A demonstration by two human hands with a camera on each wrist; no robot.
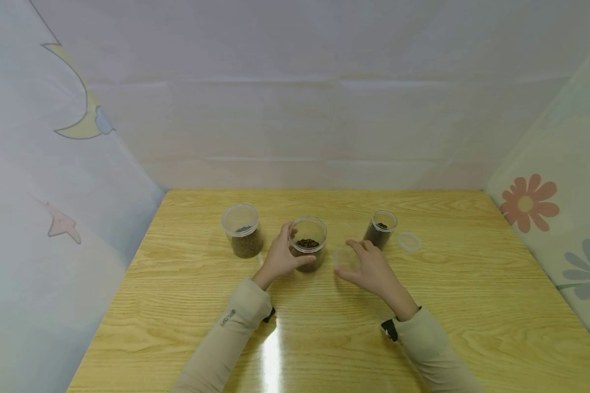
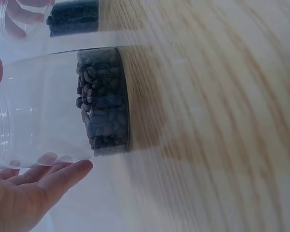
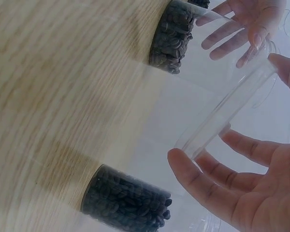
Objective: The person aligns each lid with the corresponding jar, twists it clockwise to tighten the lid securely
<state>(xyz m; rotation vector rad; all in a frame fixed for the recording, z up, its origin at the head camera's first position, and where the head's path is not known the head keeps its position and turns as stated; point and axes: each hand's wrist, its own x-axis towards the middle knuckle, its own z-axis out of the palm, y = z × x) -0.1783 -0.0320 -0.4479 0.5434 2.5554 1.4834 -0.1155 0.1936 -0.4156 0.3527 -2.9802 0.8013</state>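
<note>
In the head view, a clear round jar stands mid-table, partly filled with brown coffee beans. My left hand grips its side, thumb in front and fingers around the far side. The jar's mouth is uncovered. Just to the right, my right hand holds a clear round lid by its edge between thumb and fingers. The right wrist view shows the lid tilted, close beside the jar's rim. Behind the right hand stands a narrower clear jar of black seeds or beans, its lower part hidden by the fingers.
Another wide clear jar, about half full of brown contents, stands left of the left hand. A small translucent lid lies flat right of the narrow jar. The wooden table meets patterned cloth walls at its back and sides.
</note>
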